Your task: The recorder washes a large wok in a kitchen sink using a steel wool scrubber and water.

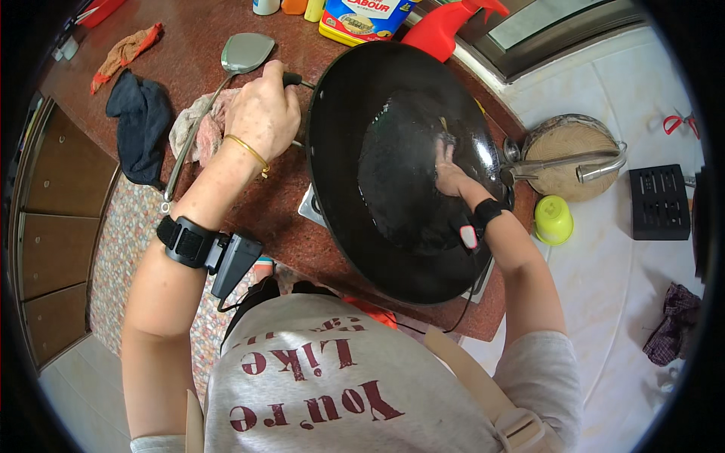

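Observation:
A large black wok (pixel 351 226) with wet, shiny patches inside stands tilted over the red stone counter. My left hand (pixel 263 110) is closed around the black-gripped handle (pixel 291 79) on its left side. Inside the wok, my right hand (pixel 449 170) reaches to the right part of the inner surface. Its fingertips press a small dark scrubber-like thing (pixel 446 137), too blurred to name surely. A metal wok spatula (pixel 246 54) lies left of my left hand, its long shaft running down across a pink and grey cloth (pixel 209 122).
Along the wok's far side stand a red spray bottle (pixel 436 31) and a blue and yellow detergent container (pixel 362 20). A metal faucet (pixel 566 161), round wooden board (pixel 572 136) and green cup (pixel 553 219) are at right. Dark cloth (pixel 141 130) lies on the counter's left.

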{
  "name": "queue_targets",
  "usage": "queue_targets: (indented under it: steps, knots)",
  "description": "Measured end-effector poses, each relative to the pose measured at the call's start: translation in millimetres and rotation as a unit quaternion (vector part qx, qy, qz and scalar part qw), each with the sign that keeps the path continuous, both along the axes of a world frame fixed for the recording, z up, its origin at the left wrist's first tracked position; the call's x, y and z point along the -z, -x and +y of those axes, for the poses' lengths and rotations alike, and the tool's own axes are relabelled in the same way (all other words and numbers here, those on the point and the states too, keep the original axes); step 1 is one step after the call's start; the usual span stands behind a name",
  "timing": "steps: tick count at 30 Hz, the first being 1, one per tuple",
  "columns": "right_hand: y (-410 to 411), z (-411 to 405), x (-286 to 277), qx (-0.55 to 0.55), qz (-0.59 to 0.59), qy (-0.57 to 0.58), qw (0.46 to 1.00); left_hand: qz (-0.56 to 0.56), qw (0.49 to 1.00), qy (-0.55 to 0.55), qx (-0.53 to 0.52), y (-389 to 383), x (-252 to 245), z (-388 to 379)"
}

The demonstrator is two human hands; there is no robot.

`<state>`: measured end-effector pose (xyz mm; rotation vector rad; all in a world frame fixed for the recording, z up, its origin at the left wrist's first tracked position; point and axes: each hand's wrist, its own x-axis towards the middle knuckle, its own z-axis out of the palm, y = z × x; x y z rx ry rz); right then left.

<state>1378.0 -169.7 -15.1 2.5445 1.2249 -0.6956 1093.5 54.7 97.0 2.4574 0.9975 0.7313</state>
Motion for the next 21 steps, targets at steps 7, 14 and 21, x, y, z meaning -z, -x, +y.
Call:
queue_targets:
  steps: [7, 14, 21]
  knots:
    - [49.7, 47.6, -8.6, -0.060, 0.114, -0.098, 0.987, 0.011, 1.000, -0.014, -0.003, -1.9, 2.1, 0.3]
    - [135.6, 50.3, -51.1, -0.130, 0.275, -0.146, 0.941, 0.022, 1.000, 0.017, -0.010, -0.7, -1.2, 0.0]
    - [125.4, -48.2, -74.8, -0.119, 0.237, 0.082, 0.961, 0.025, 0.999, 0.021, -0.008, 5.2, -4.2, 0.9]
